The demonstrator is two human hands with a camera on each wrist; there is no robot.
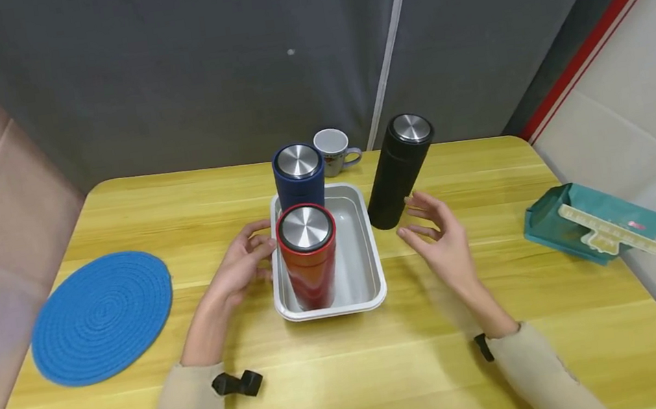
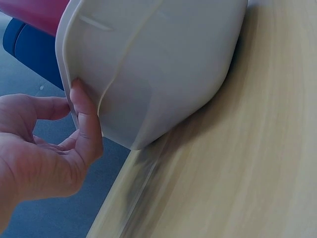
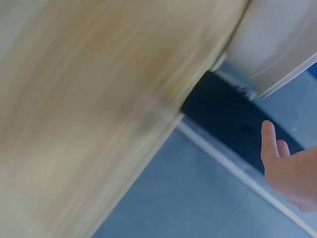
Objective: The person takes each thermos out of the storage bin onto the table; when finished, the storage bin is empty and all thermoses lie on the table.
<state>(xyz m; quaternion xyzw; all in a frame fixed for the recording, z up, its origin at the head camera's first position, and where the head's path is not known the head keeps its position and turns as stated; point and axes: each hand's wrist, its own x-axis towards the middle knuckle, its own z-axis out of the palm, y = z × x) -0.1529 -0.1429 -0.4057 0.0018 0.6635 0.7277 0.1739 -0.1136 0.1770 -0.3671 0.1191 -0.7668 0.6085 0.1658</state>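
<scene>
Tray [image 1: 372, 254], smooth rounded metal: my left hand [image 1: 240, 263] pinches its rim; my right hand [image 1: 440, 234] hovers slack beside the matte black flask [image 1: 398, 171].

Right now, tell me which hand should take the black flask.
Right. The right hand hangs open beside the black flask, fingers nearly touching it; the left hand is at the metal tray's far rim.

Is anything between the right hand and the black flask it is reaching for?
Nothing visible: the right hand, fingers spread, is just beside the upright black flask, with only bare table between them.
</scene>
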